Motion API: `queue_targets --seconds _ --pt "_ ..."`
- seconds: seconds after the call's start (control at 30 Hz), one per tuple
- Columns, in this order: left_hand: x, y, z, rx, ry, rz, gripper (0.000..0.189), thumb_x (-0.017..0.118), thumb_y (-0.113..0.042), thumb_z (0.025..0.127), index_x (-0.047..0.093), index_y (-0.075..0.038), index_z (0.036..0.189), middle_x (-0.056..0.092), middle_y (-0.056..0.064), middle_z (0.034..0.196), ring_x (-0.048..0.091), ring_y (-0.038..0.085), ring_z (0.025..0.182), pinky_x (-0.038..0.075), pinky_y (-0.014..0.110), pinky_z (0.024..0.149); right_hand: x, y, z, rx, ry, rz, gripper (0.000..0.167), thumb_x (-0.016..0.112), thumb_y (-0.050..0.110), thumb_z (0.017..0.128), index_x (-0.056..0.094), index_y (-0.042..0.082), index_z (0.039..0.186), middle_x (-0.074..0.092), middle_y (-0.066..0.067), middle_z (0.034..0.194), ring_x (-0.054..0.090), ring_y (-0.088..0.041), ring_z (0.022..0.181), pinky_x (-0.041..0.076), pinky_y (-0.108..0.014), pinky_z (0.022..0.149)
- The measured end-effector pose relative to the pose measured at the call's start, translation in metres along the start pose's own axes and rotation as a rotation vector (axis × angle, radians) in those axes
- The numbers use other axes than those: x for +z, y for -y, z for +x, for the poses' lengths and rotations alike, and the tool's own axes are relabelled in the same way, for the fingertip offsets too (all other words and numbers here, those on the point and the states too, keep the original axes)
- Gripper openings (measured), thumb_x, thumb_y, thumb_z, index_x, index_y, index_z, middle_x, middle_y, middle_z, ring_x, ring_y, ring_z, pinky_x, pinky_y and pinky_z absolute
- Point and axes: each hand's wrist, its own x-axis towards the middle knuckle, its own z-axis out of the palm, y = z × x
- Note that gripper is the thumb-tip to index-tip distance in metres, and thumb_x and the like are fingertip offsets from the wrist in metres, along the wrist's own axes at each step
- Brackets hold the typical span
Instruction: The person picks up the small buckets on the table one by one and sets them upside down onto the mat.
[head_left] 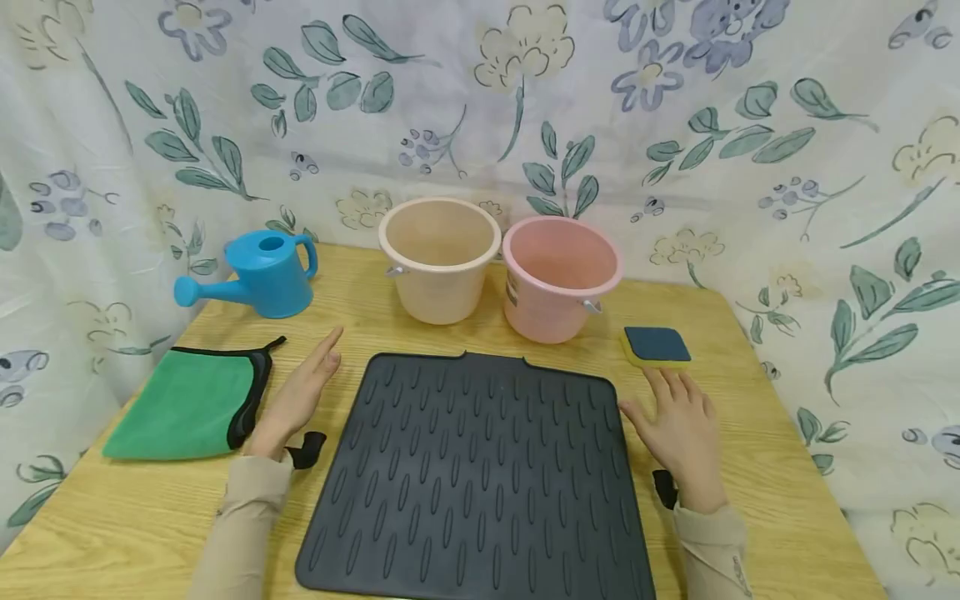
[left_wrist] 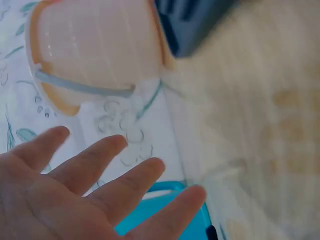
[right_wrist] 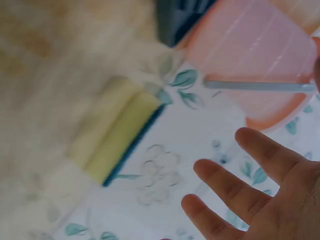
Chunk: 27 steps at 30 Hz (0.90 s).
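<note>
A dark grey ridged mat (head_left: 491,475) lies flat between the two hands. My left hand (head_left: 298,398) is to the left of it, fingers straight, holding nothing; a folded green cloth (head_left: 183,404) with black trim lies just left of that hand. On the mat's right side my right hand (head_left: 678,429) has its fingers extended and spread, also holding nothing. Right beyond its fingertips lies a sponge (head_left: 657,345), yellow with a dark blue top; the right wrist view shows the same sponge (right_wrist: 120,135) edge-on.
Behind the mat stand a cream bucket (head_left: 441,287) and a pink bucket (head_left: 551,304), side by side. A blue watering can (head_left: 270,279) is at the back left, its spout pointing left. A floral curtain (head_left: 465,92) hangs behind the wooden table (head_left: 787,500).
</note>
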Motion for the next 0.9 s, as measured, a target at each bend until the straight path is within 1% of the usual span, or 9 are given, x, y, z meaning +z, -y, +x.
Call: queue_targets --seconds 0.07,0.13,0.23,0.33,0.47,0.67,0.8,0.9 --pt "-0.003 -0.001 0.005 -0.006 0.04 -0.117 0.064 0.02 -0.049 0.105 0.001 -0.018 0.157 0.003 0.022 0.163 0.009 0.053 0.144 0.012 0.07 0.111 -0.004 0.006 0.006 -0.024 -0.007 -0.001 0.067 0.057 0.054 0.091 0.049 0.01 0.141 0.05 -0.024 0.14 0.037 -0.047 0.132 0.029 -0.063 0.106" --pt "-0.005 -0.003 0.01 -0.001 0.067 -0.2 0.066 0.014 -0.052 0.104 -0.002 -0.015 0.157 0.001 0.024 0.162 0.005 0.053 0.145 0.01 0.07 0.111 -0.008 0.013 0.013 -0.043 -0.013 0.002 0.067 0.059 0.053 0.09 0.05 0.01 0.14 0.05 -0.023 0.14 0.037 -0.045 0.133 0.029 -0.062 0.108" --pt "-0.006 -0.004 0.019 0.016 0.067 -0.297 0.07 0.009 -0.054 0.103 -0.003 -0.011 0.157 0.001 0.027 0.161 0.002 0.052 0.146 0.009 0.07 0.112 -0.017 0.028 0.027 -0.077 -0.022 0.002 0.066 0.062 0.052 0.089 0.05 0.011 0.141 0.049 -0.022 0.142 0.036 -0.045 0.135 0.027 -0.061 0.11" --pt "-0.003 -0.006 0.029 0.026 0.037 -0.368 0.071 0.008 -0.055 0.102 -0.002 -0.011 0.157 0.003 0.025 0.161 0.003 0.05 0.147 0.01 0.068 0.114 -0.023 0.043 0.042 -0.127 -0.062 0.001 0.065 0.065 0.049 0.087 0.053 0.012 0.138 0.051 -0.021 0.141 0.038 -0.044 0.134 0.029 -0.061 0.11" --pt "0.003 -0.012 0.046 0.029 -0.011 -0.449 0.072 0.009 -0.057 0.101 0.001 -0.013 0.157 0.005 0.022 0.162 0.006 0.047 0.148 0.011 0.066 0.115 -0.027 0.064 0.06 -0.185 -0.123 -0.002 0.065 0.069 0.048 0.084 0.054 0.014 0.137 0.055 -0.02 0.138 0.043 -0.044 0.131 0.033 -0.062 0.107" --pt "0.011 -0.024 0.071 0.0 -0.063 -0.567 0.071 0.009 -0.055 0.101 0.002 -0.012 0.157 0.006 0.02 0.163 0.007 0.043 0.149 0.011 0.064 0.117 -0.026 0.092 0.079 -0.23 -0.19 0.032 0.067 0.07 0.05 0.082 0.054 0.014 0.138 0.056 -0.016 0.138 0.046 -0.04 0.129 0.036 -0.061 0.105" --pt "0.017 -0.029 0.082 -0.028 -0.111 -0.649 0.07 0.01 -0.053 0.102 0.0 -0.012 0.157 0.001 0.02 0.163 0.005 0.044 0.149 0.01 0.064 0.117 -0.02 0.108 0.092 -0.292 -0.259 0.079 0.062 0.071 0.048 0.083 0.058 0.014 0.133 0.06 -0.015 0.132 0.05 -0.037 0.125 0.039 -0.059 0.102" --pt "0.02 -0.041 0.084 -0.043 -0.156 -0.684 0.066 0.011 -0.047 0.103 0.0 -0.01 0.157 -0.001 0.022 0.162 0.004 0.044 0.149 0.01 0.063 0.118 -0.015 0.122 0.102 -0.34 -0.29 0.086 0.056 0.07 0.046 0.083 0.061 0.015 0.13 0.062 -0.013 0.128 0.051 -0.035 0.123 0.042 -0.057 0.099"
